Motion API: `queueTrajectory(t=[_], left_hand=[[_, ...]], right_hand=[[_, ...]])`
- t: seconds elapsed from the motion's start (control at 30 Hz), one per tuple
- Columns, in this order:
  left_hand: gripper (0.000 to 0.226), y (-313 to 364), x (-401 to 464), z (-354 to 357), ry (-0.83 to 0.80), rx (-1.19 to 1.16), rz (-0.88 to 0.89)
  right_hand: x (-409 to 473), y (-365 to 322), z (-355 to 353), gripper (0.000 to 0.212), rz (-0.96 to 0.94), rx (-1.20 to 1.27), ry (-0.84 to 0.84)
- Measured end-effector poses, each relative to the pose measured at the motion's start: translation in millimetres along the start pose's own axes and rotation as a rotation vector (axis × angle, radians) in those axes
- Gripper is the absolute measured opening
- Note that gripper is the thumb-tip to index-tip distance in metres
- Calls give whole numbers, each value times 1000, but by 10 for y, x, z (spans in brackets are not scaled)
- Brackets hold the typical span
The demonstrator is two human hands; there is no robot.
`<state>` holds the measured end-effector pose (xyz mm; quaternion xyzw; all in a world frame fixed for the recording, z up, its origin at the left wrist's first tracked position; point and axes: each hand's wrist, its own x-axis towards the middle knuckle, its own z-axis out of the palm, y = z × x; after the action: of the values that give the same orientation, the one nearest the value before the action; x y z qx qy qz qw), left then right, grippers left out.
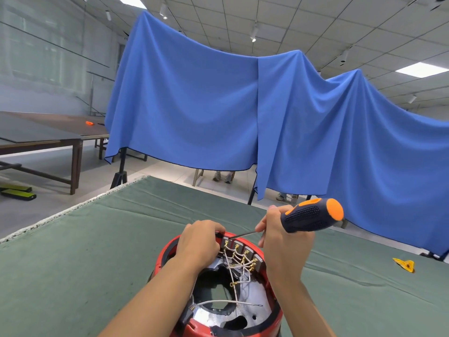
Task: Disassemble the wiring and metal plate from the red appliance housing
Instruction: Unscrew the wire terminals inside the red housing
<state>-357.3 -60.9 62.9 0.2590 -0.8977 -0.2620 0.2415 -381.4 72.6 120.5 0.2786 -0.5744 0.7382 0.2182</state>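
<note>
While the red housing [218,319] is steadied at its 12 o'clock rim by the curled left hand [199,242], the screwdriver [308,216], gripped in the right hand [281,239], should be seated squarely on the terminal [228,239].

Left hand [198,242] and right hand [279,242], fingers curled

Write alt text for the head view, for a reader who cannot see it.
A person's right hand holds an orange-and-black screwdriver with its tip at the wired terminals inside a red appliance housing, while the left hand grips the rim. It sits on a green-covered table.
</note>
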Motion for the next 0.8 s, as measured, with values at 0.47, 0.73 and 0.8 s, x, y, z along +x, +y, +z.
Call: queueTrajectory(t=[0.47, 0.73, 0.8], left_hand=[[51, -12, -25, -15, -11, 32, 31], [52, -8, -20, -9, -7, 47, 44], [51, -5, -19, -10, 4, 44, 49]], right_hand=[[13, 59, 66, 22, 0, -46, -18], [143, 48, 230, 31, -33, -116, 1], [101, 65, 231, 36, -51, -131, 5]])
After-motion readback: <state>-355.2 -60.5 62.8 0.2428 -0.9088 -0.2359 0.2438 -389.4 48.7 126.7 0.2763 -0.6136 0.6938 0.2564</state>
